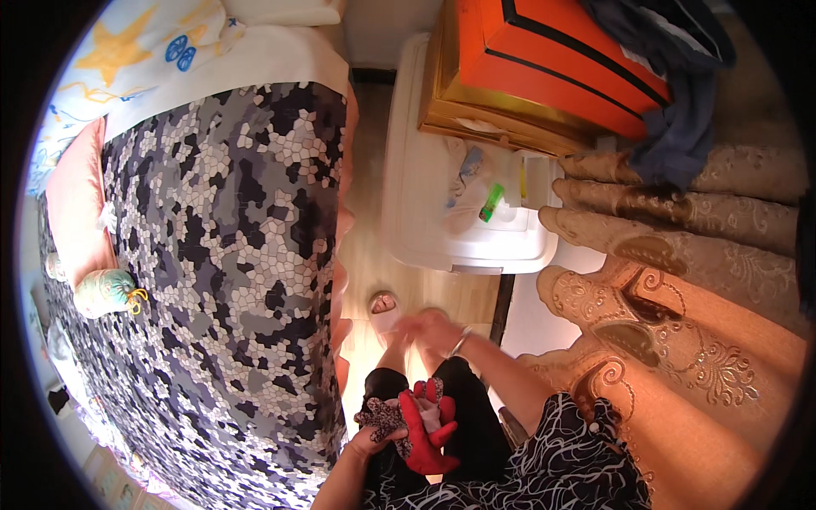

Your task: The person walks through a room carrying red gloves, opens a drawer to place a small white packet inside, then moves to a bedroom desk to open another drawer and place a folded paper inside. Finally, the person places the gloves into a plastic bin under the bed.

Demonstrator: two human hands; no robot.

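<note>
My left hand [370, 440] holds a bundle of red and black-and-white patterned cloth gloves [421, 427] above my lap, partly hidden under them. Whitish cloth or lining shows among the red fingers. My right hand [430, 328], with a silver bangle [459, 342] on the wrist, reaches forward over my lower legs and feet. It is blurred, and I see nothing in it. One foot in a light slipper [384, 312] rests on the wooden floor just beyond this hand.
A bed with a patterned cover [236, 268] fills the left, with a pink pillow [80, 197] and a small tied bag [105, 293]. Ahead stands a white plastic storage box [414, 210] bearing an orange box [554, 64] and a green item [491, 203]. Embroidered curtains [688, 306] hang right.
</note>
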